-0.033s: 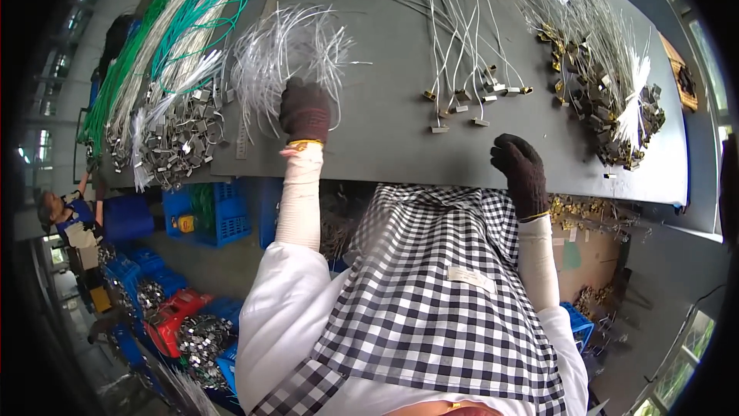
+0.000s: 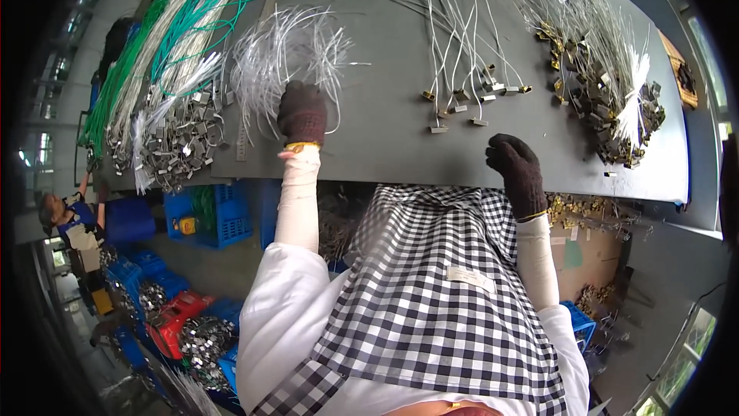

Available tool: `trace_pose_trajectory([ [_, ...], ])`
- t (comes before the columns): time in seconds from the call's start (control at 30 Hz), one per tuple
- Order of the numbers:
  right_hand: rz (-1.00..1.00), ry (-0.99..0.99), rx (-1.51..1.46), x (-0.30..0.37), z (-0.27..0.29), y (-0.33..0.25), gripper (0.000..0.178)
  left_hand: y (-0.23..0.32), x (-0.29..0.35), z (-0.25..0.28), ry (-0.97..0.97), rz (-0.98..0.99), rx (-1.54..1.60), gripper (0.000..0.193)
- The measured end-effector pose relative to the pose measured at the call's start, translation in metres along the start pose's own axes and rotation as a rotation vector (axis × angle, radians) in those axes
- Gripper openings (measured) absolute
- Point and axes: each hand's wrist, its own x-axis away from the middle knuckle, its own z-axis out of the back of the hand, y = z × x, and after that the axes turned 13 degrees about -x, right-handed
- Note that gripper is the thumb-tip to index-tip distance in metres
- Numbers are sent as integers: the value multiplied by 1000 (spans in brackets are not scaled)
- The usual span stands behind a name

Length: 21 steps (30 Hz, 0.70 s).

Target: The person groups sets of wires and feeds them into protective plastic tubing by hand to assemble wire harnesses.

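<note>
My left hand [image 2: 302, 114], in a dark knitted glove, presses into the near edge of a loose tangle of clear plastic strands [image 2: 269, 46]. Its fingers are bent and closed among the strands, the tips partly hidden. Over the table's near edge on the right hangs my right hand [image 2: 518, 173], gloved the same way. Its fingers are loosely curled, apart from the thumb, with nothing visible between them. Beyond it lie several wire cable seals [image 2: 460, 108] with small metal blocks at their near ends and pale wires stretching away.
A large bundle of wire seals [image 2: 616, 108] lies at the right of the grey table [image 2: 377, 139]. Green and pale wire bundles [image 2: 165, 46] with metal blocks fill the left. Below stand a blue crate [image 2: 231, 220] and a red container [image 2: 175, 324]. Another person [image 2: 73, 216] is at far left.
My left hand has shifted very slightly left and nearer to me. My right hand has moved a little left. The seals and strands look almost unchanged.
</note>
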Motion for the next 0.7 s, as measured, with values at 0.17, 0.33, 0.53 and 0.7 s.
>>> trace_pose_trajectory([
  [0.17,-98,-144,84,15,-37,-19,27,47,43,95,646,-235,624,15],
  [0.33,-127,-374,-79,28,-49,-42,39,118,97,129,598,-719,569,35],
  [0.53,-179,-262,204,42,-19,-70,21,188,111,129,522,-1182,420,44],
  [0.7,16,-144,-414,50,51,-74,17,259,115,149,372,-1174,800,44],
])
